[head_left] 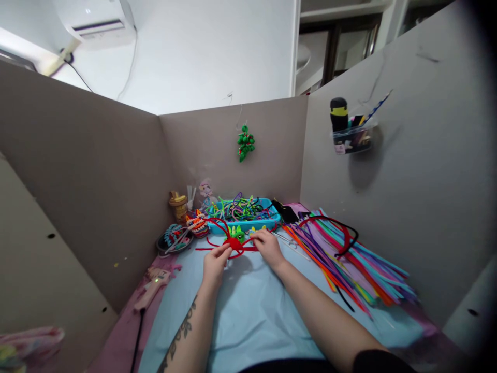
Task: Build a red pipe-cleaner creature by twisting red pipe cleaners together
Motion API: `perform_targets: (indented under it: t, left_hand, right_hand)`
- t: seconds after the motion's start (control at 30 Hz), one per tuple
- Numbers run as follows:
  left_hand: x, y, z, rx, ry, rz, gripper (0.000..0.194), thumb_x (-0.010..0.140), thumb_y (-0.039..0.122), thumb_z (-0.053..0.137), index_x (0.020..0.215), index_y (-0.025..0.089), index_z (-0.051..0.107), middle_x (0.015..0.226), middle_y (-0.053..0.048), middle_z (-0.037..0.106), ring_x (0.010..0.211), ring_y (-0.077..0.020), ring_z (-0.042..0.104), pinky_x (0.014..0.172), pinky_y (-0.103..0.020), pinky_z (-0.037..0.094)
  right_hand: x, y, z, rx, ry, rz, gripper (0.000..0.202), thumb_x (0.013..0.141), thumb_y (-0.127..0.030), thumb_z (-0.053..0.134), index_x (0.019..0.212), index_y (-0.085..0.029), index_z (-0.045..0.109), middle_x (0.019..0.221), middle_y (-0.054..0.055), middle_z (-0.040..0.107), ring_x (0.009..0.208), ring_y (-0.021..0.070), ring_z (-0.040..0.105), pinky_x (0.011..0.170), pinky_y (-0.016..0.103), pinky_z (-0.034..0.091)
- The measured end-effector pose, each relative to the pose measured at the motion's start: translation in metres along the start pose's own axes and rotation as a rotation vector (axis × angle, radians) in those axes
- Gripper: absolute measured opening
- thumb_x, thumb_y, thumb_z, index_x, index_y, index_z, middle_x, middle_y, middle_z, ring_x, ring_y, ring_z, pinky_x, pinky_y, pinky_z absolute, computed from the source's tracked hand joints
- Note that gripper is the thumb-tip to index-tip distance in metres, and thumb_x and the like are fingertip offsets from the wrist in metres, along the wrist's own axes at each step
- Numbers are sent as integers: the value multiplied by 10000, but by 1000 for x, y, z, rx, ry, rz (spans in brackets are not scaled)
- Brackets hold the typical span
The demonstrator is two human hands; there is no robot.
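Observation:
Between my hands, above the blue cloth, is a red pipe-cleaner piece [235,243] with a dense round middle and several long stems spreading outward. My left hand [216,260] pinches it at the lower left of that middle. On the other side, my right hand [267,245] has thumb and finger closed on one of the red stems. Just behind the piece sits a green figure with eyes [236,234], partly hidden by the red. A small yellow and blue item [257,229] lies beyond my right fingers, too small to name.
A blue tray [233,226] of pipe-cleaner scraps stands at the back. Bundled coloured pipe cleaners [349,264] lie right, near scissors [291,241]. At left are a glue gun [155,285], a dark bowl [174,247] and a lidded cup [178,208]. Grey panels enclose the table.

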State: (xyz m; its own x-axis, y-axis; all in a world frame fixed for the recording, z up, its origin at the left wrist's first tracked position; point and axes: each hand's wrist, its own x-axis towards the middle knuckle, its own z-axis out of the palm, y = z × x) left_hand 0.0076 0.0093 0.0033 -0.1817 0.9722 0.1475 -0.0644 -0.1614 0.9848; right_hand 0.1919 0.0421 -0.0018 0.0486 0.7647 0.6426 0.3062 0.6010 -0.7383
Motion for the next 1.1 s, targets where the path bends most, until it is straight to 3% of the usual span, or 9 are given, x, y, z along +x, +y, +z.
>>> perform_targets:
  t: [0.2, 0.4, 0.73, 0.83, 0.97, 1.1]
  left_hand:
    - [-1, -1, 3, -13, -10, -34, 453, 533, 384, 750, 874, 90, 702, 477, 11, 534, 397, -37, 357, 393, -178, 260]
    - [0, -7, 6, -25, -40, -34, 459, 517, 393, 756, 866, 99, 704, 479, 15, 541, 398, -39, 358, 390, -174, 256]
    - [-3, -5, 9, -11, -19, -4, 424, 552, 382, 736, 872, 106, 701, 582, -21, 615, 417, -44, 377, 401, -182, 276]
    - [-5, -3, 11, -8, -10, -10, 436, 537, 384, 743, 869, 106, 703, 571, -18, 611, 411, -41, 367, 399, -183, 270]
    - [-7, 0, 14, -36, 2, -16, 454, 525, 391, 751, 872, 102, 702, 511, 6, 569, 402, -41, 350, 397, -185, 259]
    - [-7, 0, 16, -50, 27, -11, 460, 523, 394, 753, 871, 98, 702, 477, 20, 538, 401, -45, 347, 398, -188, 262]
  right_hand:
    - [-9, -10, 19, 239, 51, 243, 88, 686, -259, 583, 721, -199, 637, 630, 7, 604, 590, 159, 543, 570, 282, 432]
    - [-15, -10, 30, 199, 70, 260, 92, 647, -266, 614, 691, -185, 616, 602, -5, 584, 580, 149, 528, 559, 260, 421]
    - [-17, -1, 34, 188, 185, 319, 149, 617, -322, 666, 576, -182, 633, 642, 14, 576, 681, 176, 516, 674, 309, 413]
    - [-16, 0, 32, 94, 282, 248, 138, 619, -295, 667, 576, -179, 608, 702, 16, 549, 723, 175, 503, 709, 314, 409]
    - [-18, -5, 33, 13, 311, 169, 129, 634, -273, 648, 570, -178, 587, 736, 27, 527, 772, 185, 491, 751, 324, 394]
    - [-23, -9, 42, 143, 291, 333, 189, 617, -323, 648, 525, -181, 564, 661, 13, 527, 692, 173, 483, 690, 302, 384]
